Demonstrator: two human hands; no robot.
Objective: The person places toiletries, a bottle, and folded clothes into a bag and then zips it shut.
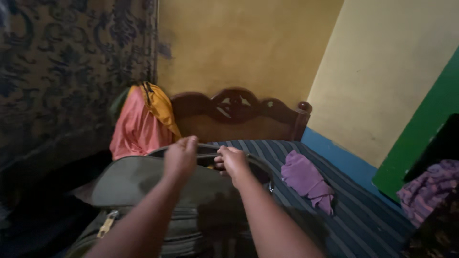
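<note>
Count: two hands, one bag (143,186), one bed (363,210), one headboard (239,112), one purple cloth (308,181) on the bed, a second purple bundle (430,186) at the far right edge, one pink garment (134,129) with one yellow garment (160,107) draped over it, one brass zip pull (106,224).

Bag as landmark: it sits at the near end of the bed, filling the lower centre of the view. Olive green soft fabric, top flap lifted, dark rim arching over the opening, stacked zip lines along the front side, zip pull hanging at its lower left corner. Contents too dark to tell.

Left hand (180,155) is at the rim's top, fingers curled shut over the rim edge. Right hand (234,162) is just beside it, to the right on the same rim, grip closed on the rim or something at the opening; can't tell which. Hands near each other, not touching.

Edges and room: headboard stands behind the bag, garments hang behind it to the left against a patterned curtain (62,62). Purple cloth lies right of the bag, apart from it. Striped mattress is open to the right of the bag up to the blue-and-yellow wall (382,71). Left of the bag is dark, cramped, unclear.
</note>
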